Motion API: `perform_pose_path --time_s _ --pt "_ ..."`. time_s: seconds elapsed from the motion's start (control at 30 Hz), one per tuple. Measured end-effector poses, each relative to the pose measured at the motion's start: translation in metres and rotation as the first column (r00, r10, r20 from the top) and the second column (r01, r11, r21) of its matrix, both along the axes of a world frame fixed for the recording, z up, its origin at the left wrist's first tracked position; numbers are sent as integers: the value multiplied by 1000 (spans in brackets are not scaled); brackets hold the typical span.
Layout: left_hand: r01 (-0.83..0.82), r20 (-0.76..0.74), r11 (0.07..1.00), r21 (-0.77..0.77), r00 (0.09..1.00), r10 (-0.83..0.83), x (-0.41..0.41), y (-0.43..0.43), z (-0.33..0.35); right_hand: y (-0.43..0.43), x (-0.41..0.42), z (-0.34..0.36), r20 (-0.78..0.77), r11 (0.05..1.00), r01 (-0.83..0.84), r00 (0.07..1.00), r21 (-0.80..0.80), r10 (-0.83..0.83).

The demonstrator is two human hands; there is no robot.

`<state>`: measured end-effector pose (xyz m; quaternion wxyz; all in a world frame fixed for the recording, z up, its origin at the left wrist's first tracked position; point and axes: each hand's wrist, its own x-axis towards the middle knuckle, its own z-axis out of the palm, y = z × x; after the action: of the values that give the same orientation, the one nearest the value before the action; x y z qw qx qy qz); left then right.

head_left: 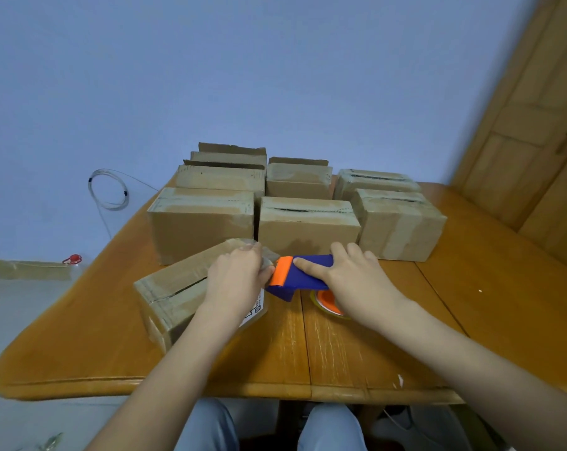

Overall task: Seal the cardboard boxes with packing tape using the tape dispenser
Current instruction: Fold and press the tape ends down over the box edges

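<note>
Cardboard box (174, 284) nearest the person: how does it lie?

Skewed on the wooden table (389, 346), left of centre, with one corner pointing near and left. Its top seam shows as a dark slit between strips of tape, and a white label (256, 309) peeks out at its right end.

And the tape dispenser (300, 278)?

Blue with an orange front piece, just right of that box's right end. The orange part is close against the left hand's fingers. Its tape roll (327, 302), orange at the core, sits low by the tabletop under the right wrist.

Who has hold of it?

The right hand (353, 278) grips it from above. The forefinger lies straight along the blue body towards the orange part, and the other fingers curl over the far side.

What about the left hand (239, 281)?

It lies on the box's right end, fingers bent over the far edge, where clear tape glints. Whether it pinches the tape or only presses it, I cannot tell.

What stands beyond?

A front row of boxes (308, 222), three side by side, all closed, with tape across their tops. More boxes stand behind them, and the far left ones (230, 154) have their flaps standing up.

Anything else?

A coiled cable (109, 190) hangs on the pale blue wall at far left. A wooden door (536, 125) stands at right, and knees in blue jeans (210, 428) show below the near table edge.
</note>
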<state>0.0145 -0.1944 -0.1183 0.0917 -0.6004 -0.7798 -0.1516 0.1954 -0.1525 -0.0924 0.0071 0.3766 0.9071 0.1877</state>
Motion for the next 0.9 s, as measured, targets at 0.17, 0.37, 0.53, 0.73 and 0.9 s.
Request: perform_pose_path --time_s 0.17,0.37,0.53,0.73,0.9 --pt "14 7 999 45 1000 -14 1 -5 0 -1 8 -2 154 997 -73 986 21 69" --pt "42 15 998 52 999 -43 -2 -5 -1 13 28 -3 -30 998 58 998 -11 -59" --pt "141 44 988 68 989 -144 -13 -9 -2 50 36 -16 -275 881 42 942 -472 -192" --pt "349 103 937 9 932 -348 -47 -20 4 79 28 -36 -305 769 89 884 -633 -354" --pt "474 215 880 -15 861 -460 -65 -32 9 92 20 -41 -263 778 130 896 -615 -358"
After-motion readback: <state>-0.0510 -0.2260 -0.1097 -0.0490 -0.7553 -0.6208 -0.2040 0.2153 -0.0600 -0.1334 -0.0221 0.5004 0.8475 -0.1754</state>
